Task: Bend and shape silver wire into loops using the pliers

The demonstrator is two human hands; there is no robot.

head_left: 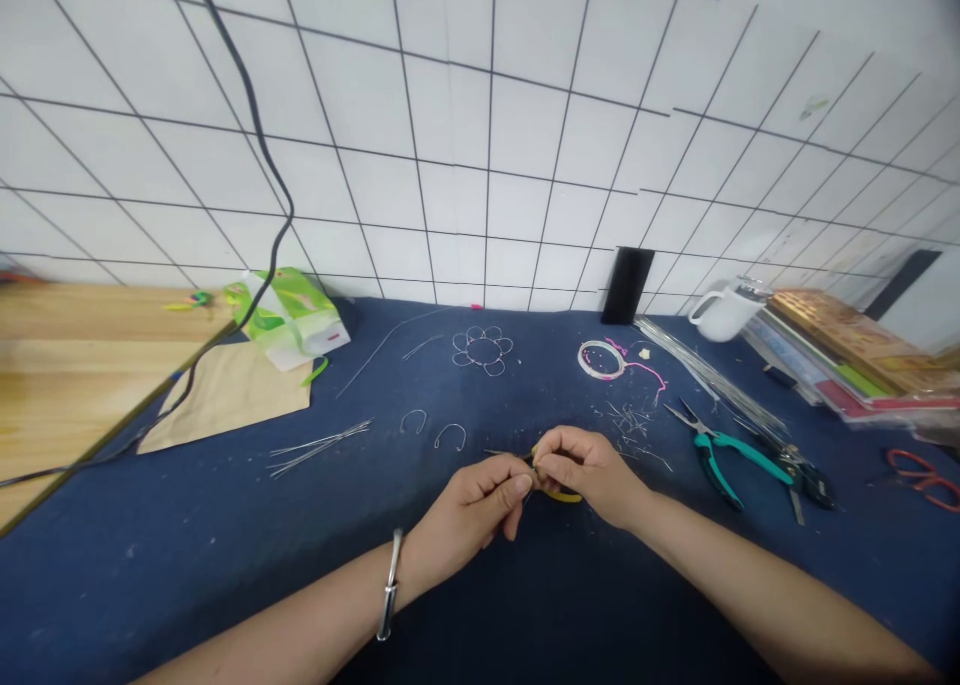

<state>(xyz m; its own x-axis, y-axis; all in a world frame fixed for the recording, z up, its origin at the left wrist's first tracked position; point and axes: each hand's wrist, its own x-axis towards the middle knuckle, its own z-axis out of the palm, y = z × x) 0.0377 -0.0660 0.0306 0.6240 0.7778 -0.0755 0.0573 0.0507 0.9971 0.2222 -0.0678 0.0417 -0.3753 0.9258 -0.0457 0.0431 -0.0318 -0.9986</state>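
Head view: left hand (472, 510), right hand (592, 470), grips clenched on yellow strip (564, 497), perhaps wire

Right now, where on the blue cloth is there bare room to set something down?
Widest bare cloth: near left, bordered by the straight wires, the brown paper and the left hand. A smaller patch lies between the wire flower and the bent wires. Crowded on the right: wire scraps, pliers, stacked boxes.

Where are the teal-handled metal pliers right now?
Head view: the teal-handled metal pliers lie on the dark blue cloth table cover, right of the person's right hand, between the scattered silver wire offcuts and a dark-handled tool.
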